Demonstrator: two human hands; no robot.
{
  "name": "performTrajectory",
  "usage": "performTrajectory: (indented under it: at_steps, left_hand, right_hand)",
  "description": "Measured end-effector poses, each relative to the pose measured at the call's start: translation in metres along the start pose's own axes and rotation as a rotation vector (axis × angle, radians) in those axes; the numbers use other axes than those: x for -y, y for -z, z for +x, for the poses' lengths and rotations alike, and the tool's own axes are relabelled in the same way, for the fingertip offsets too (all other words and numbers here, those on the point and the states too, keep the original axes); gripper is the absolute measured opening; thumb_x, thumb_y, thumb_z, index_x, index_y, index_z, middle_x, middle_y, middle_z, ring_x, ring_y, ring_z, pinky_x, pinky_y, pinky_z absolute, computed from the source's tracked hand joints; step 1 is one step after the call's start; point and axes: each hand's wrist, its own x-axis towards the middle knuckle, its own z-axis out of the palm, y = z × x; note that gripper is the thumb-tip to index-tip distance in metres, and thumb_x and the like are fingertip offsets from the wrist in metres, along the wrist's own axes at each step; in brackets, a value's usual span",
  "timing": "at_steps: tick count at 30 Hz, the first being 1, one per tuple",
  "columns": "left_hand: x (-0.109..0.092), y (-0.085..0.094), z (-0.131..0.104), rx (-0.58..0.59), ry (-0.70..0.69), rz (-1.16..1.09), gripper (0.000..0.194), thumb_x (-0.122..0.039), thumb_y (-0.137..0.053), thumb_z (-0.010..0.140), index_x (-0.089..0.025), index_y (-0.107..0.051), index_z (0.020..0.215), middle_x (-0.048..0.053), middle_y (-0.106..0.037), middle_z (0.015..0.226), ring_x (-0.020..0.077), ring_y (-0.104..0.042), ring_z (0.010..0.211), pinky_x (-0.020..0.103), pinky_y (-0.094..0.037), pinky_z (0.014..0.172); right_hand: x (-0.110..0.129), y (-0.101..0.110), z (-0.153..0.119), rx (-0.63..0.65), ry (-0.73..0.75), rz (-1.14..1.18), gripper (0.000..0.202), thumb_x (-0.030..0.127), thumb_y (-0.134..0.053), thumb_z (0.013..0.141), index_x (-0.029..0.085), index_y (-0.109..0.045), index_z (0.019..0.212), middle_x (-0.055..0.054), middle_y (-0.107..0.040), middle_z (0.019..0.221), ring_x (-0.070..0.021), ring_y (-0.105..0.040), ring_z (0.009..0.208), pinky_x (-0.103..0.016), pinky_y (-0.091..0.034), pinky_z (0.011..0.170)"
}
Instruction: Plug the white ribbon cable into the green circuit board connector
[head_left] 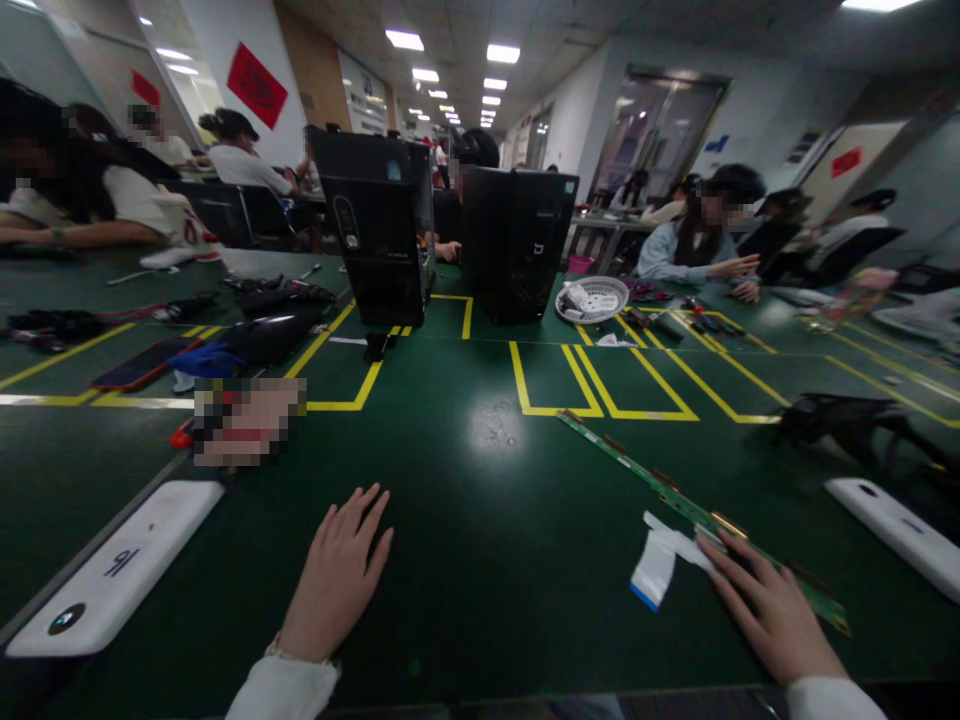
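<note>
Flat on the green table rests my left hand (pixel 335 572), palm down, its fingers stretched out and nothing held. At the right, my right hand (pixel 769 605) lies over a long, narrow green circuit board (pixel 645 478), fingers extended near a connector on it. A white ribbon cable (pixel 657 566) with a blue end lies beside those fingertips, its upper part reaching the board. The fingertips touch the cable or the board there; which one I cannot tell. Part of the board is hidden under my right hand.
Two black computer cases (pixel 375 250) (pixel 517 245) stand ahead. A white basket (pixel 592 299) sits right of them. White devices (pixel 116 565) (pixel 900 530) lie at both sides. Cables and tools (pixel 277 335) are at the left. Yellow tape (pixel 645 414) marks the green table (pixel 480 560). Several people sit around.
</note>
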Motion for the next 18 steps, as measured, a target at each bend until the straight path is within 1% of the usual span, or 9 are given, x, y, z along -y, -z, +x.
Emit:
performTrajectory:
  at_steps: [4,9,13,18]
  left_hand:
    - [0.002,-0.002,-0.001,0.008,0.0,-0.024,0.051,-0.041,-0.035,0.093,-0.017,-0.046,0.137,0.012,-0.047,0.143,0.0278,-0.039,0.134,0.052,-0.031,0.109]
    - [0.004,-0.003,-0.002,0.019,0.003,-0.032,0.052,-0.042,-0.036,0.093,-0.018,-0.045,0.138,0.011,-0.045,0.144,0.0276,-0.037,0.135,0.052,-0.031,0.11]
    - [0.006,-0.004,-0.002,0.029,-0.002,-0.017,0.052,-0.042,-0.035,0.094,-0.017,-0.043,0.139,0.011,-0.044,0.145,0.0274,-0.036,0.136,0.052,-0.03,0.11]
    - [0.008,-0.005,-0.001,0.054,-0.008,-0.006,0.053,-0.042,-0.035,0.094,-0.016,-0.043,0.139,0.013,-0.042,0.146,0.0287,-0.035,0.136,0.053,-0.031,0.109]
  right_hand:
    - [-0.015,-0.001,-0.005,-0.064,-0.077,-0.043,0.051,0.05,-0.029,0.091,0.03,-0.061,0.125,-0.012,-0.056,0.129,-0.0345,-0.055,0.115,-0.062,-0.045,0.089]
    - [-0.015,-0.005,-0.001,-0.069,-0.134,-0.078,0.053,0.051,-0.027,0.091,0.029,-0.06,0.126,-0.014,-0.056,0.128,-0.0365,-0.055,0.114,-0.064,-0.045,0.086]
    - [-0.019,-0.008,0.007,-0.094,-0.195,-0.105,0.056,0.053,-0.025,0.09,0.028,-0.059,0.127,-0.014,-0.056,0.128,-0.0366,-0.054,0.115,-0.062,-0.046,0.085]
    - [-0.042,-0.01,0.026,-0.085,-0.297,-0.098,0.06,0.059,-0.027,0.088,0.028,-0.059,0.128,-0.017,-0.058,0.125,-0.0402,-0.057,0.11,-0.064,-0.048,0.075]
